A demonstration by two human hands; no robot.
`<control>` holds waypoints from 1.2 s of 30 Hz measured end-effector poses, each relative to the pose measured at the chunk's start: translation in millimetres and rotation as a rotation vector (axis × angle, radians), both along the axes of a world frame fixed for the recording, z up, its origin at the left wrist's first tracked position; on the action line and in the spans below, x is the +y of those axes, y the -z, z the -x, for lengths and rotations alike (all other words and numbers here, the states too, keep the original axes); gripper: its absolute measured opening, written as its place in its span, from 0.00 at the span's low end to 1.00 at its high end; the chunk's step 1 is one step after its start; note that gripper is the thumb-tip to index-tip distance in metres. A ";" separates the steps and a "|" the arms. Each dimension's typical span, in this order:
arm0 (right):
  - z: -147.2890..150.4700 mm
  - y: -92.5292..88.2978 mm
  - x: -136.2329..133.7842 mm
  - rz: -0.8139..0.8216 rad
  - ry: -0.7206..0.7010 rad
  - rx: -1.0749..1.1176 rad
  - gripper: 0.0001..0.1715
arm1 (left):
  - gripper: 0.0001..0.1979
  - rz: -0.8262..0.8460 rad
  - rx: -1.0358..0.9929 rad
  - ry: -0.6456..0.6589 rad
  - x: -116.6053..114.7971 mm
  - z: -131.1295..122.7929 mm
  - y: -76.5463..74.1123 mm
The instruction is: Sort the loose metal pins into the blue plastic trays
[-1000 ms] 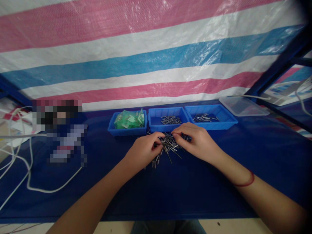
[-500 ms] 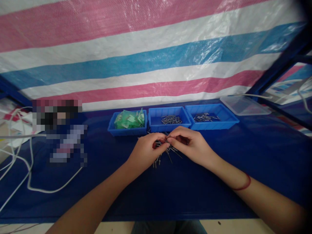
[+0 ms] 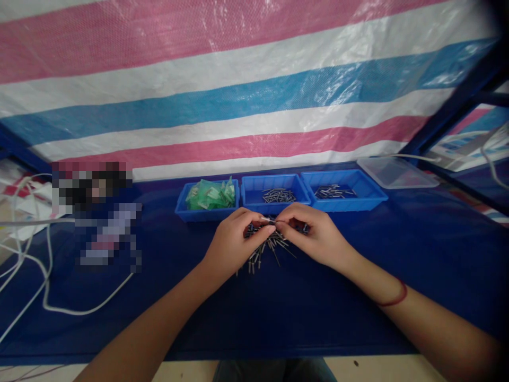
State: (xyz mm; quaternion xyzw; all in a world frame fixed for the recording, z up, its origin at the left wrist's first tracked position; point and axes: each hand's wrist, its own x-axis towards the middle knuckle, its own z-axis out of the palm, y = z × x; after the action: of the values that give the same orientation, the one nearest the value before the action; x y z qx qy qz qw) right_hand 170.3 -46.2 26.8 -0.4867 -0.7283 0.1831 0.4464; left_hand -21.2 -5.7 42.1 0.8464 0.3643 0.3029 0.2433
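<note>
Between my two hands a small metal rivet [image 3: 268, 220] is held just above a loose pile. My left hand [image 3: 234, 236] pinches one end of it with thumb and forefinger. The fingertips of my right hand [image 3: 314, 233] are closed at its other end, close to the left fingertips. Under and in front of both hands lies a heap of blind rivets [image 3: 272, 245] with thin shanks, fanned out on the blue table [image 3: 286, 313]. My hands hide part of that heap.
Behind the hands stand three blue bins in a row: the left bin [image 3: 207, 214] holds green plastic packets [image 3: 210, 194], the middle bin [image 3: 276, 206] and right bin [image 3: 350, 204] hold rivets. A clear lid [image 3: 397, 172] lies at right. White cables [image 3: 50, 286] run along the left.
My hands have drawn slightly apart at the fingertips, and the rivet between them shows more clearly. The left hand has shifted a little to the left.
</note>
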 end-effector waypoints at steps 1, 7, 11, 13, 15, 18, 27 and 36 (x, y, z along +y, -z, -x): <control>-4.4 -1.0 1.3 -0.022 0.044 -0.017 0.07 | 0.11 -0.001 0.021 0.002 0.4 0.7 -0.4; -51.2 -5.2 13.8 -0.144 0.607 -0.128 0.10 | 0.09 -0.053 0.169 0.024 3.3 4.9 -6.8; -76.9 -0.9 21.9 -0.088 0.826 -0.328 0.13 | 0.09 -0.084 0.285 0.062 3.7 6.4 -5.8; -81.1 1.4 23.8 -0.066 0.855 -0.405 0.14 | 0.09 -0.097 0.363 0.093 2.9 6.5 -3.7; -79.4 2.0 23.5 -0.072 0.837 -0.414 0.14 | 0.09 -0.111 0.430 0.141 1.5 5.9 -1.6; -68.7 -0.4 19.8 -0.088 0.748 -0.388 0.13 | 0.13 -0.134 0.488 0.212 -0.6 3.7 1.7; -26.4 -3.9 8.7 -0.188 0.372 -0.346 0.09 | 0.15 -0.241 0.552 0.151 0.3 -4.8 12.7; -6.9 -0.1 0.8 -0.125 0.132 -0.201 0.07 | 0.12 -0.278 0.442 0.059 -2.2 -11.4 18.0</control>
State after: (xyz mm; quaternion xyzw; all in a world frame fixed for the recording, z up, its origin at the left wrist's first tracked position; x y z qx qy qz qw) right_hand 177.2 -45.4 26.9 -0.5207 -0.7457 0.0577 0.4117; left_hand -9.8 -7.9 24.1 0.9276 0.3387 0.1505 0.0480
